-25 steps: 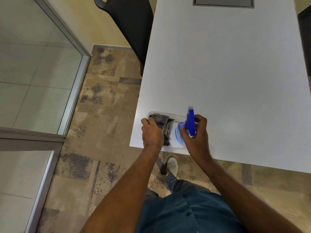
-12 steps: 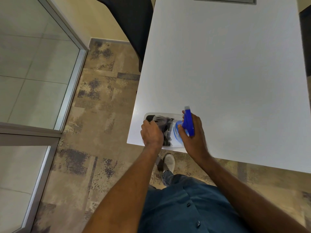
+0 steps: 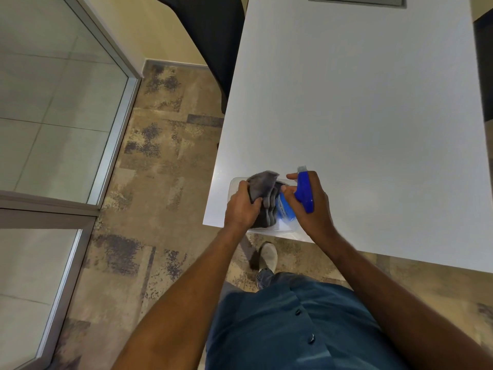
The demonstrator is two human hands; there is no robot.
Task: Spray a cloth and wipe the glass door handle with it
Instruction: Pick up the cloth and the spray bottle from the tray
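A clear plastic container [image 3: 234, 184] sits at the near left corner of the white table [image 3: 360, 108]. My left hand [image 3: 241, 206] grips a grey cloth [image 3: 261, 186] and holds one end raised above the container, over more folded grey cloths. My right hand [image 3: 310, 206] is closed around a spray bottle with a blue trigger head [image 3: 304, 190], which stands at the container's right end. The bottle's blue-labelled body shows between my hands. The glass door [image 3: 53, 108] with its metal frame is to the left; its handle is out of view.
A black chair [image 3: 213, 36] stands at the table's far left edge. Patterned brown carpet [image 3: 165, 161] lies between the table and the glass panels. A grey inset panel [image 3: 357, 1] sits at the table's far end. My shoe [image 3: 268, 256] is below the table corner.
My left hand has pulled the grey cloth upward out of the container. My right hand keeps its hold on the spray bottle and has lifted it slightly.
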